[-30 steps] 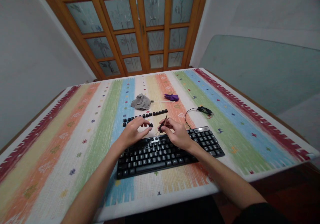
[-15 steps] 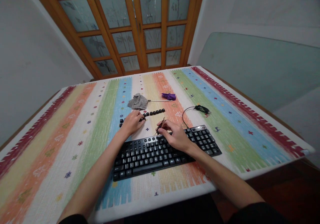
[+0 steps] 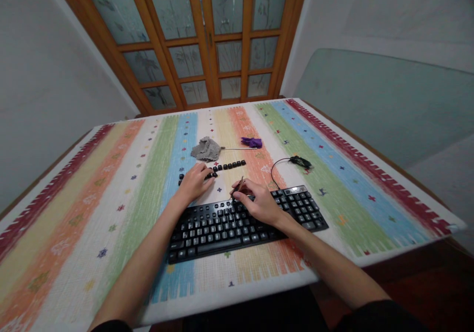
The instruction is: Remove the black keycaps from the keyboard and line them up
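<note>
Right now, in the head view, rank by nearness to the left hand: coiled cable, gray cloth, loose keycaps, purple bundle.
From the left hand:
1. Loose keycaps: right at the hand.
2. Gray cloth: just beyond.
3. Purple bundle: beyond, to the right.
4. Coiled cable: farthest right.

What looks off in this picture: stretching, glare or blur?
Head view: the tablecloth fans out, as through a wide lens; head view again: pale sheen on the keyboard; head view too: the thin item in the right hand is too small and soft to identify.

Likely a home: striped tablecloth (image 3: 129, 223), wooden doors (image 3: 208, 40) (glass-paned, patterned).
</note>
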Demonstrator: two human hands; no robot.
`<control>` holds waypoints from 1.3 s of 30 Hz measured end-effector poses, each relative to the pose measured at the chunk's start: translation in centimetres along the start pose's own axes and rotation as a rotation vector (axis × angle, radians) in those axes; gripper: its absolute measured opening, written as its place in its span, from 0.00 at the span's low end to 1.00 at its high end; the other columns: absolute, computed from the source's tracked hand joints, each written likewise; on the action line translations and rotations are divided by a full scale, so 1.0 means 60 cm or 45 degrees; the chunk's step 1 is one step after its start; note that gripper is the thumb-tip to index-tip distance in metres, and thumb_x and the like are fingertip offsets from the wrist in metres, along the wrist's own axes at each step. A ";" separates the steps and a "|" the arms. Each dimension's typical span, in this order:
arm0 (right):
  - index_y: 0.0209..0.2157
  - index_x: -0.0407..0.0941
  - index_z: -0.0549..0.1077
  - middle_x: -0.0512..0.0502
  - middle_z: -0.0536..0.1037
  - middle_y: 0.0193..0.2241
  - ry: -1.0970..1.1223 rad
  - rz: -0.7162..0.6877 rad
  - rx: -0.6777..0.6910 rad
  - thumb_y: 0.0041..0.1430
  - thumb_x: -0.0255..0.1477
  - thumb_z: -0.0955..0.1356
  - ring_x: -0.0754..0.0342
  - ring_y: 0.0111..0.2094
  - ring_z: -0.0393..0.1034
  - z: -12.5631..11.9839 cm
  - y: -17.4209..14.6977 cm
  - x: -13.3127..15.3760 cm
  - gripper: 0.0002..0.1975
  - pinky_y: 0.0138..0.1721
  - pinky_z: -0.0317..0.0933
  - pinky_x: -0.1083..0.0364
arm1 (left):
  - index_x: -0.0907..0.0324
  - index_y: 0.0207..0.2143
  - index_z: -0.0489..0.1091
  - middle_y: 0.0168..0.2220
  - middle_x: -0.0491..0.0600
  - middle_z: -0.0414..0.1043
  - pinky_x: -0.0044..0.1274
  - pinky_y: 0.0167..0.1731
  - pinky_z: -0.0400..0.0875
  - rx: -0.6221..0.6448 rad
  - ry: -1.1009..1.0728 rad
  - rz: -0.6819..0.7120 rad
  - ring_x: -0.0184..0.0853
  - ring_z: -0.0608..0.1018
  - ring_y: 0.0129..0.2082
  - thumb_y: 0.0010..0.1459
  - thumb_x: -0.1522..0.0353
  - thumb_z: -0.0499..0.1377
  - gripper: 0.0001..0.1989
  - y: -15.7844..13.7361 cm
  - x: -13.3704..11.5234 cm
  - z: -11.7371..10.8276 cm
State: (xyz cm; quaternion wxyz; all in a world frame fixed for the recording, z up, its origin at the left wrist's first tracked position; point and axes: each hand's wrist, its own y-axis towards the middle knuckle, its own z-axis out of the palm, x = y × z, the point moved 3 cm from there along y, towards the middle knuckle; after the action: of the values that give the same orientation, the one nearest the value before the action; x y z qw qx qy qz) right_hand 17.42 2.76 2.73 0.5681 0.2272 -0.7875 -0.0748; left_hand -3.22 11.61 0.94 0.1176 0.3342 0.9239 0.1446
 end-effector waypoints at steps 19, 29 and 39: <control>0.39 0.45 0.72 0.43 0.80 0.36 0.101 0.046 0.007 0.63 0.35 0.67 0.51 0.37 0.77 0.016 -0.007 -0.013 0.08 0.41 0.72 0.52 | 0.61 0.38 0.72 0.40 0.54 0.69 0.32 0.42 0.68 0.027 0.130 -0.049 0.43 0.71 0.43 0.61 0.68 0.58 0.06 0.018 -0.004 0.020; 0.41 0.45 0.72 0.44 0.80 0.36 0.116 0.061 0.004 0.64 0.36 0.67 0.51 0.36 0.78 0.014 -0.010 -0.020 0.09 0.40 0.72 0.52 | 0.61 0.34 0.73 0.38 0.54 0.69 0.32 0.41 0.69 0.026 0.092 -0.025 0.42 0.71 0.41 0.60 0.70 0.57 0.05 0.019 -0.008 0.021; 0.40 0.45 0.72 0.44 0.79 0.36 0.114 0.041 0.009 0.63 0.33 0.67 0.51 0.36 0.77 0.014 -0.010 -0.015 0.07 0.40 0.71 0.53 | 0.61 0.34 0.73 0.38 0.55 0.69 0.32 0.41 0.69 0.027 0.087 -0.032 0.42 0.71 0.41 0.60 0.70 0.56 0.06 0.021 -0.010 0.021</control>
State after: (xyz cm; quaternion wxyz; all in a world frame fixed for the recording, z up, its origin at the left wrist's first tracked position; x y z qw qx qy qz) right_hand 17.05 2.52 1.45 0.6032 0.2195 -0.7650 -0.0524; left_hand -1.63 12.37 0.30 0.0842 0.3187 0.9330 0.1446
